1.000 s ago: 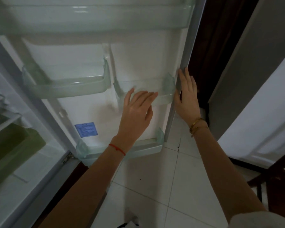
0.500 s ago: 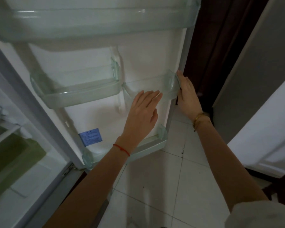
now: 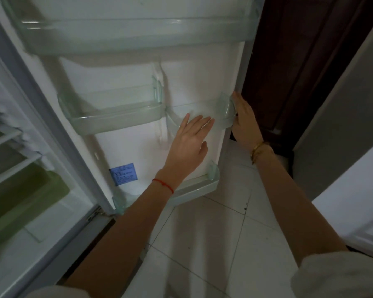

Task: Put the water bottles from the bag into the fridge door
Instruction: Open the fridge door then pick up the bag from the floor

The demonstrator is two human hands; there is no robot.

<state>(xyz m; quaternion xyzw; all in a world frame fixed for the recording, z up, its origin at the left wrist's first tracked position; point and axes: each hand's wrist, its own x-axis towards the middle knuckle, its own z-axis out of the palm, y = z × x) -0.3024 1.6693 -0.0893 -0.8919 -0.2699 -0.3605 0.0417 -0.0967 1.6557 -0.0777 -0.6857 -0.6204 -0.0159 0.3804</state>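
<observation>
Left hand (image 3: 188,145) flat, fingers spread, against small door bin (image 3: 221,114); right hand (image 3: 243,123) grasps bin's outer end. No bottles or bag visible. Risk: uneven push unseats bin.

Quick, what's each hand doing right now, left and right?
Left hand: open, fingers spread flat against the small door bin, holding nothing.
Right hand: wrapped around that bin's right end at the fridge door edge.

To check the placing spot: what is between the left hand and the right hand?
In the head view, the small clear door shelf lies between the left hand and right hand. It holds no bottles.
</observation>
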